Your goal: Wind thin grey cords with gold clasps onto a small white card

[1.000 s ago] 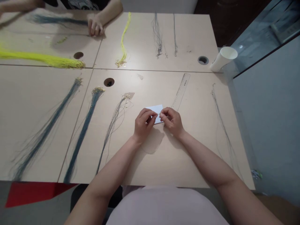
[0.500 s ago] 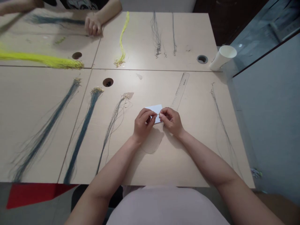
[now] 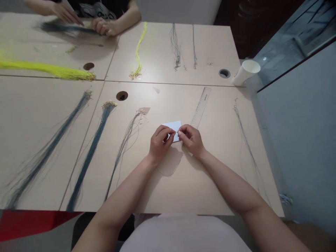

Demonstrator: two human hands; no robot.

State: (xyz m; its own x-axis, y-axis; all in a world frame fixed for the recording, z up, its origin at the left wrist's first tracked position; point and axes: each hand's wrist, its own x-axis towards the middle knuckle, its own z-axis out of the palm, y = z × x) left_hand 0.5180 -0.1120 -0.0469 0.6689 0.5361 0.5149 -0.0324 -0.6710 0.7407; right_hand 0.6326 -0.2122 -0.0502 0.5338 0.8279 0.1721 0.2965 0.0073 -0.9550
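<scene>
My left hand and my right hand meet fingertip to fingertip over a small white card lying on the beige table. Both pinch something tiny between thumb and finger at the card's near edge; it is too small to identify. A translucent tan tag lies just below my wrists. A clear plastic ruler lies slanted just beyond my right hand.
Bundles of blue-grey cord lie to the left, a thin grey bundle nearer. Yellow cords and loose strings lie around. A white paper cup lies tipped at the far right. Another person's hands work across the table.
My hands hold almost the same pinch over the card. The view has tilted slightly down. The other person's second hand has come into view on the blue cords at the far left.
</scene>
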